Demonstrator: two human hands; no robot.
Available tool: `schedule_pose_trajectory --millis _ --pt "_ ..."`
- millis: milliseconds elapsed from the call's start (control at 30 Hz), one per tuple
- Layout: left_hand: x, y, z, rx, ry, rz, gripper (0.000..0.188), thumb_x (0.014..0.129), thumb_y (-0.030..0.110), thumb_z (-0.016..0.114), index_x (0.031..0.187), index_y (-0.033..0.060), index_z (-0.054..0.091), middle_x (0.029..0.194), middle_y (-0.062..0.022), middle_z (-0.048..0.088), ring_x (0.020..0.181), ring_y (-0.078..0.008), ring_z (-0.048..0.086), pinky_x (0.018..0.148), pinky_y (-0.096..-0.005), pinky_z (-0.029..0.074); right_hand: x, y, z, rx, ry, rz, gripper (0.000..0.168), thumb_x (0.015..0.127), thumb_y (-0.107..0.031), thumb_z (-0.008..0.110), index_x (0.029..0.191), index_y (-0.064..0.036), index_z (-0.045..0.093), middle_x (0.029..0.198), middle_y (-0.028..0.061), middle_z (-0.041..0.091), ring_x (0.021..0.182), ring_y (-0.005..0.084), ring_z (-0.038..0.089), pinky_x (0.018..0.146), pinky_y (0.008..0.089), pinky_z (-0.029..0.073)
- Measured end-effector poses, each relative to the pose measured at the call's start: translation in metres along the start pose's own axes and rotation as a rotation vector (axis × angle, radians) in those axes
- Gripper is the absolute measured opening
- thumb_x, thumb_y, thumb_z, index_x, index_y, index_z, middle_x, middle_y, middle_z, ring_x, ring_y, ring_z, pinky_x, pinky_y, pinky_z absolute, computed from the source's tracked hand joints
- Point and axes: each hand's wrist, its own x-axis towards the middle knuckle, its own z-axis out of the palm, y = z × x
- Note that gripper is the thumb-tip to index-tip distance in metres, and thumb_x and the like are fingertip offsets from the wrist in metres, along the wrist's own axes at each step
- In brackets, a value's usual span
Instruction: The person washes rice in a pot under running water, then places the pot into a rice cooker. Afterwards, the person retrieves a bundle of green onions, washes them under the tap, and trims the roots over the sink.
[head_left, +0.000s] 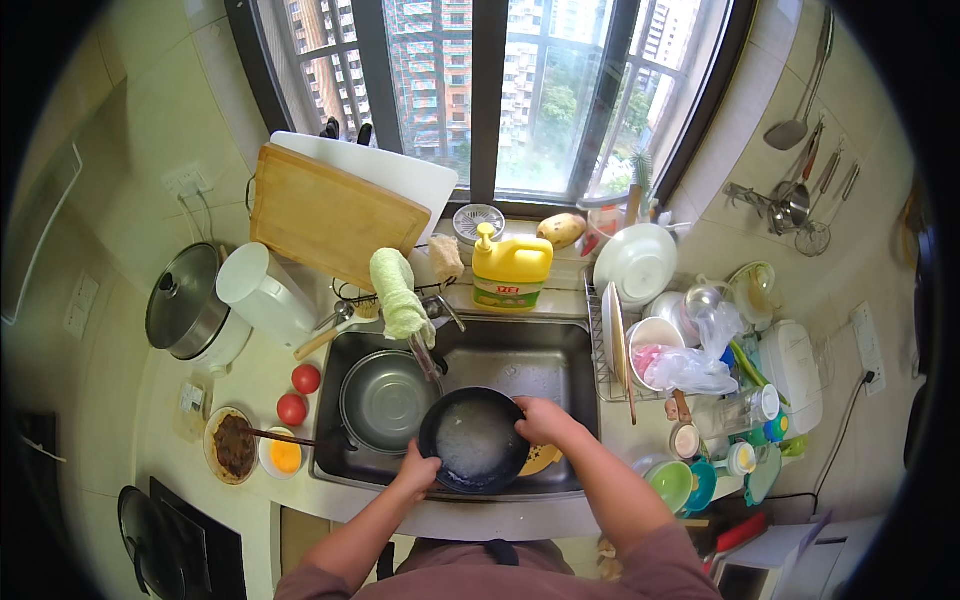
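Observation:
Both my hands grip a dark round bowl over the front of the sink, with cloudy whitish water inside it. My left hand holds its lower left rim; my right hand has the upper right rim. Left of the bowl, a metal basin sits in the stainless sink. Partly hidden under the bowl's right side is a yellow perforated piece, perhaps a strainer. The faucet, wrapped in a pale green cloth, reaches over the basin.
Two tomatoes, a bowl of beaten egg with chopsticks across it, and a dish of brown food stand left. Behind the sink is a yellow detergent jug. A crowded dish rack lines the right side.

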Motion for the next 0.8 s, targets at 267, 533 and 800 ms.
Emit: schedule_pose_trajectory --millis 267,533,800 --pt "0.008 0.0 -0.004 -0.053 0.019 -0.033 0.079 0.081 -0.007 0.054 0.15 0.0129 0.022 0.134 -0.0214 0.05 0.111 -0.0413 0.061 0.071 -0.0608 0.06 -0.06 0.056 -0.018 0.365 0.411 0.054 0.043 0.088 -0.028 0.073 0.12 -0.001 0.065 0.092 0.015 0.073 0.078 0.0232 0.071 0.071 0.0347 0.056" --pt "0.022 0.001 -0.002 -0.084 0.07 0.058 0.074 0.078 -0.01 0.052 0.146 0.0097 0.029 0.127 -0.0203 0.053 0.108 -0.0381 0.061 0.071 -0.0544 0.061 -0.154 0.068 0.044 0.603 0.317 0.077 0.032 0.09 -0.02 0.072 0.114 0.0 0.068 0.089 0.0101 0.074 0.072 0.0128 0.067 0.068 0.0287 0.054" --pt "0.014 0.012 0.007 -0.136 -0.034 0.071 0.068 0.08 -0.008 0.052 0.141 0.0113 0.03 0.126 -0.0209 0.053 0.104 -0.0391 0.064 0.066 -0.0563 0.062 -0.198 0.079 0.087 0.647 0.247 0.205 0.037 0.091 -0.024 0.072 0.119 -0.001 0.068 0.096 0.0112 0.075 0.074 0.0144 0.068 0.07 0.0293 0.055"
